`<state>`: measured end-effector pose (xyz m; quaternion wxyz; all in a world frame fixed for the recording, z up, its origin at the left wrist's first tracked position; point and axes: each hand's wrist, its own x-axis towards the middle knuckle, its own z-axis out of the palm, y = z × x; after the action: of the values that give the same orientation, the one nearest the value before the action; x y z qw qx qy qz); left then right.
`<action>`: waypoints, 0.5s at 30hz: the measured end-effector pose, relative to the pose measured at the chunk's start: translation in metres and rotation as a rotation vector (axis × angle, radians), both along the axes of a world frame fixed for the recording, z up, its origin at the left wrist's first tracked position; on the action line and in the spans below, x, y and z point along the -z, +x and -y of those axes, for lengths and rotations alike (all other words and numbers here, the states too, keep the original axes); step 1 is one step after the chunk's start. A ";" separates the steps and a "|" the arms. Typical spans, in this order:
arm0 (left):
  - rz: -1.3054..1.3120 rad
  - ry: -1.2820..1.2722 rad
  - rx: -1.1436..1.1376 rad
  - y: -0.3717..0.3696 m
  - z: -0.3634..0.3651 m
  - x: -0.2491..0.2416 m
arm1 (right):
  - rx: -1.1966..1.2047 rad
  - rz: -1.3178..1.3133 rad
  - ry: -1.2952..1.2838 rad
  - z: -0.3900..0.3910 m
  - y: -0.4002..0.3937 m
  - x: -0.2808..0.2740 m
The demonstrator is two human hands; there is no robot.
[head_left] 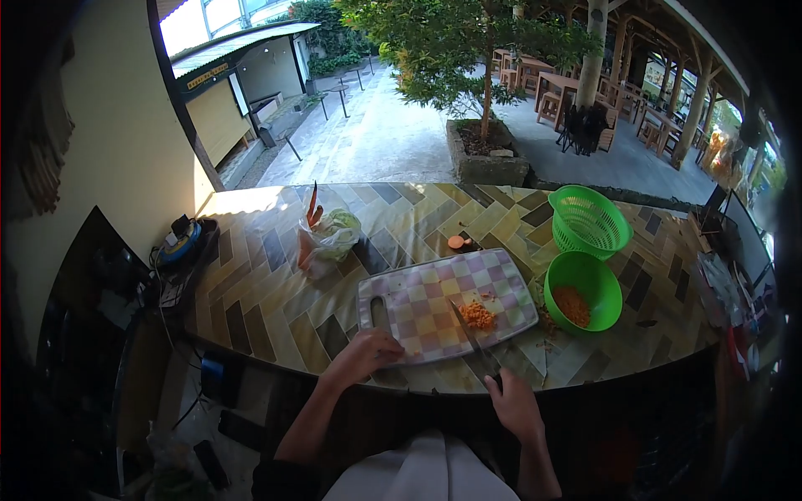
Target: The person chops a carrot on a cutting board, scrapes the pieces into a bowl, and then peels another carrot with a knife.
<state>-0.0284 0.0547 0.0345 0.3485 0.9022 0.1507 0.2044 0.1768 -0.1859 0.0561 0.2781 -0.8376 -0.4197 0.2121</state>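
A pink-and-white checkered cutting board (418, 288) lies on the patterned counter (276, 309). My right hand (514, 405) is wrapped round the handle of a knife (472, 332), whose blade lies over the board, beside a small heap of chopped orange pieces (477, 316). At the board's lower left corner rests my left hand (366, 355), its fingers curled together; whether they hold anything is hidden. Right of the board, a green bowl (614, 292) has more orange bits in it. Orange cut ends (456, 242) lie just behind the board.
A green colander (622, 230) stands behind the bowl. At the back left is a plastic bag (338, 234) with carrots and something pale green. A dark tray with cables (188, 250) sits at the left edge, and plastic packets (720, 284) at the right.
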 end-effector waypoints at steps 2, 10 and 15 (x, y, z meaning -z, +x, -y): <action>-0.033 0.018 0.021 -0.001 -0.003 0.002 | -0.033 -0.051 0.013 0.000 -0.003 0.002; -0.050 -0.038 -0.071 0.022 0.009 -0.003 | -0.109 -0.106 -0.001 0.001 -0.014 0.004; -0.016 -0.039 -0.109 0.035 0.019 0.004 | -0.099 -0.096 -0.022 0.006 -0.015 0.002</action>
<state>0.0068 0.0357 0.0308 0.3532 0.8873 0.2067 0.2127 0.1616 -0.1921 0.0544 0.2779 -0.8078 -0.4444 0.2698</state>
